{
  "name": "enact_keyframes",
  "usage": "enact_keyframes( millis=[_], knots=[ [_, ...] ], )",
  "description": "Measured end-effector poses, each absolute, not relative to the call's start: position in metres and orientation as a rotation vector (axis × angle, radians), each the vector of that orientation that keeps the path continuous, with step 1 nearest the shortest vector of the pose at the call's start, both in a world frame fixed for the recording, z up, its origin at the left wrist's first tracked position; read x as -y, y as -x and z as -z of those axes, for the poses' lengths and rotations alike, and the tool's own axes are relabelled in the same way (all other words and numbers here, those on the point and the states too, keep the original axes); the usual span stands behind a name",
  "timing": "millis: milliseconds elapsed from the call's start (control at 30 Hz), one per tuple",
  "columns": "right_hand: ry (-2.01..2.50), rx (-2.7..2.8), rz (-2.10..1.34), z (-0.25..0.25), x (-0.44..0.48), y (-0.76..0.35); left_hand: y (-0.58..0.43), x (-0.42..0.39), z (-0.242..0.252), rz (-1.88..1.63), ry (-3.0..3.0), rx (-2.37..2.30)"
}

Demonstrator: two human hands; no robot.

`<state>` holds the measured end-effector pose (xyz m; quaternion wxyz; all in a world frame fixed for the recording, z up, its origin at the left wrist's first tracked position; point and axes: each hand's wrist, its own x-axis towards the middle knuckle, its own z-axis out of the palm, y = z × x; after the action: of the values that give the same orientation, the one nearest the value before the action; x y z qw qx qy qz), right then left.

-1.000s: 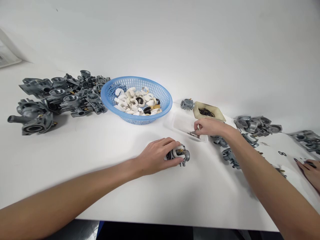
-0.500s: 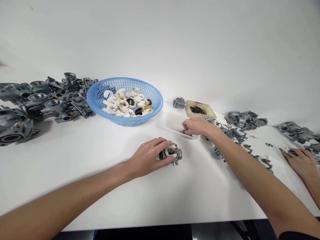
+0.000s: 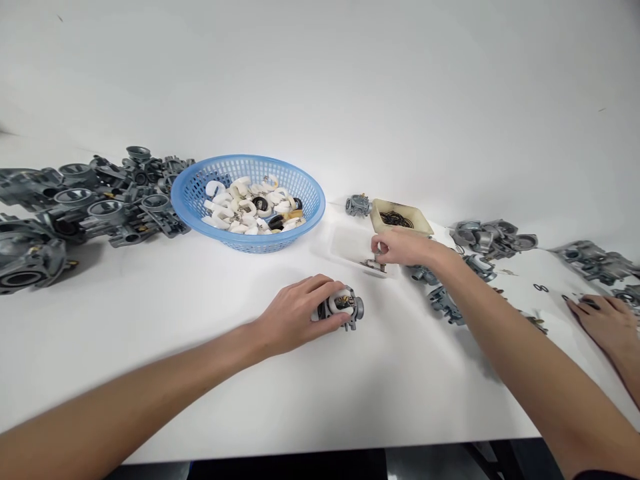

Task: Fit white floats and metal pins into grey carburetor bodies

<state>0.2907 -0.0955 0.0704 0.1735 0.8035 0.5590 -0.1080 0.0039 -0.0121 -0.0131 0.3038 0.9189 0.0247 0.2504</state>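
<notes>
My left hand (image 3: pixel 305 313) is wrapped round a carburetor (image 3: pixel 356 308) on the white table, thumb and fingers on opposite sides. A white float (image 3: pixel 343 300) with brass-coloured parts shows on its upturned face. Over a translucent white tray (image 3: pixel 350 241), my right hand (image 3: pixel 397 245) has thumb and forefinger pinched together. Whatever is between those fingertips, if anything, is too small to make out. Small metal pieces (image 3: pixel 374 265) lie in the tray's near corner, just below the fingers.
A blue basket (image 3: pixel 247 243) holds white and black floats. Grey carburetors (image 3: pixel 107 210) crowd the left; more (image 3: pixel 445 303) lie under my right forearm. A cream box (image 3: pixel 420 227) contains black rings. Metal bowls (image 3: pixel 493 237) sit behind. Another person's hand (image 3: pixel 607 323) works at far right.
My right hand has lifted slightly and shifted right in the tray, uncovering more of the small metal pieces. My left hand and the carburetor have stayed put.
</notes>
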Motion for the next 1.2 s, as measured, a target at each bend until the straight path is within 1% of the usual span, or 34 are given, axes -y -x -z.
enact_keyframes(
  millis=[167, 500, 667, 800, 933, 1067, 1200],
  knots=[
    [-2.23, -1.588, 0.323, -0.06, 0.086, -0.277, -0.005, 0.012, 0.013, -0.648, -2.442, -0.065],
    [-2.253, -1.586, 0.378, -0.059, 0.073, -0.281, -0.005, 0.01, 0.013, -0.684, -2.453, -0.057],
    [-2.419, -1.725, 0.415, -0.068, 0.082, -0.286, -0.005, 0.01, 0.014, -0.683, -2.462, -0.063],
    [-2.663, -1.902, 0.491, -0.079, 0.098, -0.289, -0.006, 0.011, 0.014, -0.688, -2.464, -0.064],
    [-2.951, -2.107, 0.75, -0.078, 0.119, -0.271, -0.005, 0.011, 0.014, -0.686, -2.454, -0.057],
    [-3.14, -2.288, 1.219, -0.052, 0.139, -0.234, -0.005, 0.011, 0.015, -0.674, -2.461, -0.057],
    [-3.176, -2.353, 1.728, -0.022, 0.149, -0.204, -0.004, 0.011, 0.013, -0.647, -2.461, -0.068]
  ],
)
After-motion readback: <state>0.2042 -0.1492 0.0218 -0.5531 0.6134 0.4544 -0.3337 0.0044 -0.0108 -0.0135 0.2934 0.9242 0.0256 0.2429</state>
